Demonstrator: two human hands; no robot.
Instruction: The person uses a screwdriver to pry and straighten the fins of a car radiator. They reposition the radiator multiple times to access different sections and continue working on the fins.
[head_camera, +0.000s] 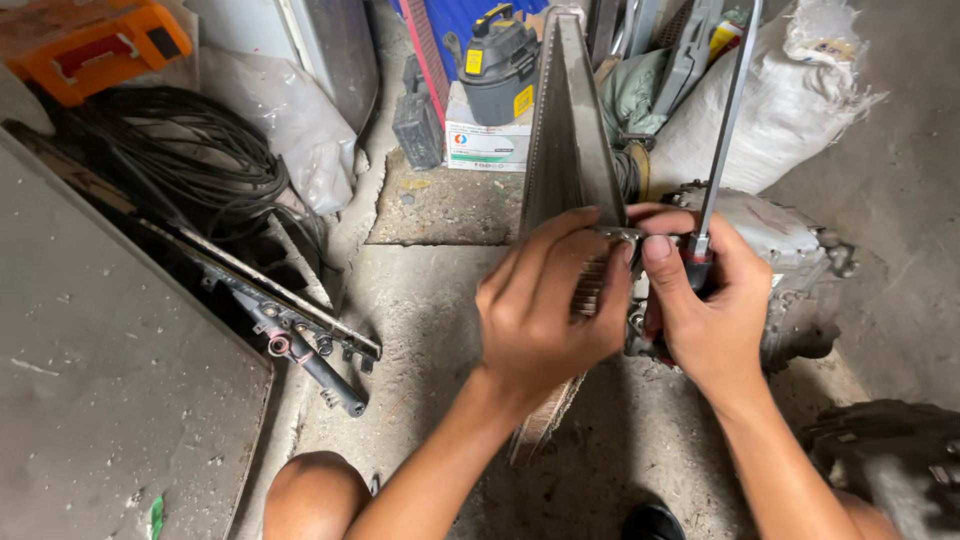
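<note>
Radiator core (568, 150): finned metal slab standing on edge on the concrete floor (440, 300), centre of view.
Left hand (545, 305): fingers wrapped around the slab's near edge.
Right hand (705, 310): closed on a screwdriver (722, 120), shaft pointing up, just beside the slab.
Left side: black cable coil (180, 150).

The scene is lit by soft daylight from the upper right, where the concrete floor (900, 150) and white sack (790, 100) are brightest. Deep shadow is cast beneath the forearms at the bottom edge. The coiled black cables (180, 160) are left dim. Focus is sharp centrally; slight wide-angle stretching is seen at the corners.
</note>
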